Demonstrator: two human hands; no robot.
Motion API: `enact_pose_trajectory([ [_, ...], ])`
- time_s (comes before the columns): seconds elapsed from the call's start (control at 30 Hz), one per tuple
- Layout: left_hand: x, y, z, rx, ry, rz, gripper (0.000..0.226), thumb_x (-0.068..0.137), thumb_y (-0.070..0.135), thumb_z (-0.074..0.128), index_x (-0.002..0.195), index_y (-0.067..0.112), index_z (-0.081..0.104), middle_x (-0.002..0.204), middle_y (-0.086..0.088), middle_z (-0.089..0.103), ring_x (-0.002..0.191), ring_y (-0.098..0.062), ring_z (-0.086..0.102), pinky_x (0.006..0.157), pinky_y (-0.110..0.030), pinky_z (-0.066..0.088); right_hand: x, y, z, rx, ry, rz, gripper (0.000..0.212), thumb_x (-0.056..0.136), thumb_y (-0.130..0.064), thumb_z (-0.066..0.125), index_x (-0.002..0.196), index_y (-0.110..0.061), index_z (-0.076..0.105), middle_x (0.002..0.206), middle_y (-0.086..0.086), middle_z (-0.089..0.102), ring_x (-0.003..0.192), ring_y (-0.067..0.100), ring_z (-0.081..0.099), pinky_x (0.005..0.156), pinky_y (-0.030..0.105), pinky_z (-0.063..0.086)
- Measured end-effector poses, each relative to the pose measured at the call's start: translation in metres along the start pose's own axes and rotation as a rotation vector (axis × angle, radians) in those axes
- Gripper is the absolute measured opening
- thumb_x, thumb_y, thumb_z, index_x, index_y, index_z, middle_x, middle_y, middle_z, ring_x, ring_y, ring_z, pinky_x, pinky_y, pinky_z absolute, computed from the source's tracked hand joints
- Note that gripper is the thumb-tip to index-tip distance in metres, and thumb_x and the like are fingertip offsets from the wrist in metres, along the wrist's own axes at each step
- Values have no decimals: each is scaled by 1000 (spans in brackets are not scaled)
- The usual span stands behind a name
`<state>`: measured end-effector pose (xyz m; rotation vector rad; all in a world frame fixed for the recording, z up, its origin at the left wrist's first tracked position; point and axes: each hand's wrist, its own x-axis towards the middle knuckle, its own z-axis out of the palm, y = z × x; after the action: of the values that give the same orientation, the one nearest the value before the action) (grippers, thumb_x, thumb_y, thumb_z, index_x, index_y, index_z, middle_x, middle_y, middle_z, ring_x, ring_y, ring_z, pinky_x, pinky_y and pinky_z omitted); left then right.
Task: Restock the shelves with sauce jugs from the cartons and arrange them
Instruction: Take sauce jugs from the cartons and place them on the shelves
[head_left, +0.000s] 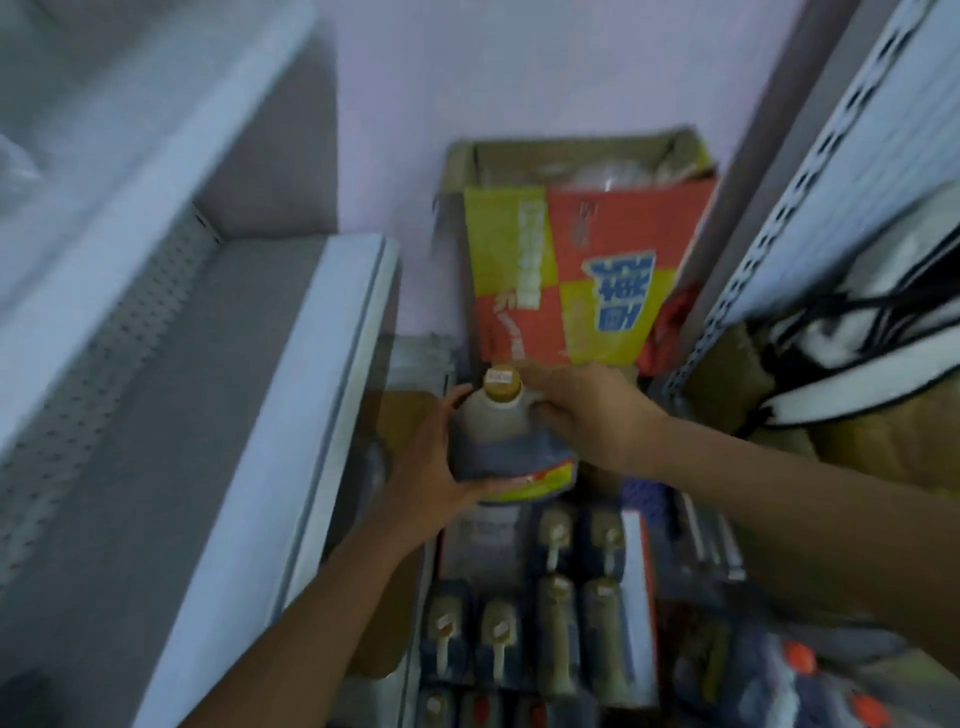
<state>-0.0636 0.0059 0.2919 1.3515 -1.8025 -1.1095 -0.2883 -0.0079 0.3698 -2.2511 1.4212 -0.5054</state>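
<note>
A sauce jug (506, 441) with a tan cap, pale shoulder and dark body hangs above the floor between both hands. My left hand (434, 457) cups its left side and base, fingers curled round it. My right hand (587, 410) grips the handle near the neck. Below, an open carton (636, 597) holds several more jugs (556, 613) with tan caps. A red and yellow carton (582, 270) stands open beyond the jug.
A white shelf (332, 395) with a perforated back panel runs along the left. A slotted shelf upright (810, 171) rises on the right, with a white bag and black straps (872, 332) behind it. Bottles with orange caps (800, 670) sit at the lower right.
</note>
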Motion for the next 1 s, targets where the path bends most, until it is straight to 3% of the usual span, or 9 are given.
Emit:
enact_pose_trajectory([
  [0.07, 0, 58, -9, -25, 50, 33, 106, 58, 38, 98, 138, 61, 33, 141, 35, 47, 130, 6, 50, 104, -38, 52, -4, -18, -70, -7, 3, -77, 40, 83, -13, 51, 119, -14, 71, 91, 2, 73, 80, 7, 61, 69, 12, 40],
  [0.13, -1, 128, -16, -65, 105, 82, 99, 54, 42, 97, 135, 53, 41, 133, 29, 57, 123, 0, 58, 98, -46, 55, -13, -41, -146, -33, 2, -92, 51, 84, -31, 43, 127, -15, 67, 106, 5, 75, 95, 18, 69, 85, 31, 54],
  [0.23, -21, 242, -31, -99, 217, 188, 86, 55, 43, 96, 128, 40, 50, 122, 32, 63, 112, 7, 62, 88, -23, 55, -38, -78, -244, -10, 95, -154, 47, 91, -26, 49, 135, -15, 62, 104, 0, 69, 86, 10, 62, 82, 26, 48],
  [0.3, -42, 314, -48, -100, 302, 222, 85, 54, 39, 100, 123, 43, 51, 117, 35, 64, 108, 9, 62, 83, -11, 50, -68, -112, -300, 64, 209, -202, 50, 99, -33, 55, 148, -31, 47, 110, 3, 64, 87, 13, 60, 85, 29, 49],
  [0.37, -73, 385, -72, -109, 363, 240, 91, 49, 42, 102, 123, 49, 50, 119, 26, 66, 109, 3, 65, 87, -20, 55, -97, -151, -344, 161, 210, -256, 66, 102, -46, 55, 158, -49, 20, 128, 2, 55, 102, 15, 62, 95, 41, 53],
  [0.47, -127, 486, -113, -96, 440, 322, 101, 47, 42, 101, 133, 45, 48, 126, 20, 65, 111, -2, 66, 82, -27, 61, -131, -218, -398, 308, 185, -416, 95, 98, -40, 67, 160, -48, -4, 160, -8, 38, 142, 10, 46, 112, 44, 48],
  [0.53, -174, 551, -137, -61, 490, 399, 105, 54, 36, 99, 141, 50, 43, 132, 27, 61, 117, 1, 63, 81, -23, 59, -150, -270, -432, 359, 206, -526, 109, 92, -42, 73, 159, -46, -12, 164, -12, 30, 149, 3, 34, 116, 43, 45],
  [0.73, -312, 664, -186, 55, 629, 519, 111, 69, 34, 92, 152, 60, 22, 147, 27, 49, 127, 1, 58, 93, -29, 58, -196, -408, -491, 365, 222, -773, 98, 85, -59, 69, 157, -57, 3, 141, -4, 49, 127, 16, 58, 99, 45, 57],
  [1.0, -511, 717, -238, 122, 838, 500, 106, 75, 23, 86, 152, 60, 22, 148, 23, 47, 118, -5, 65, 81, -31, 62, -255, -588, -482, 456, 103, -1092, 97, 88, -42, 78, 159, -52, 13, 159, -24, 32, 134, 9, 51, 107, 44, 52],
])
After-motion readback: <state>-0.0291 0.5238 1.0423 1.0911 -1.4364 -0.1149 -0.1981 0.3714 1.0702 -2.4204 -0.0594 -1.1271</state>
